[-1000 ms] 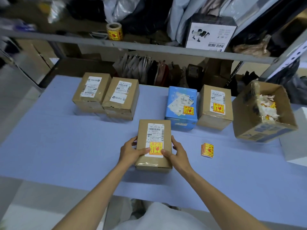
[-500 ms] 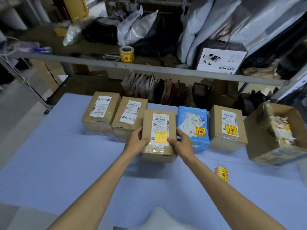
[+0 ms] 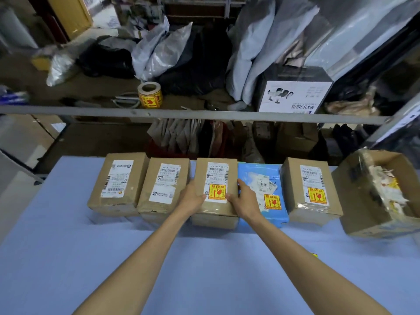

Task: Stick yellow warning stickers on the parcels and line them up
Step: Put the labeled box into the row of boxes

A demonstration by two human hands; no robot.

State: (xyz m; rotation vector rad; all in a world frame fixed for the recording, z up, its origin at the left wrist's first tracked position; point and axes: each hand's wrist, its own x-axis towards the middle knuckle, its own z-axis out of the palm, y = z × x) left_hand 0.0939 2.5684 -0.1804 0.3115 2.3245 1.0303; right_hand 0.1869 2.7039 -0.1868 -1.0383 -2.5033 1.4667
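Brown cardboard parcel with the yellow warning sticker sits in the far row on your pale blue tabletop, tucked between a plain brown box and a glossy blue wrapped parcel, with your left hand and right hand gripping its long sides. I'd square its front edge flush with the neighbours before letting go; stiff taped card should slide easily.

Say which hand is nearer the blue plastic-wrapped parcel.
Right. The right hand is beside the blue plastic-wrapped parcel; the left hand is across the brown cardboard parcel from it.
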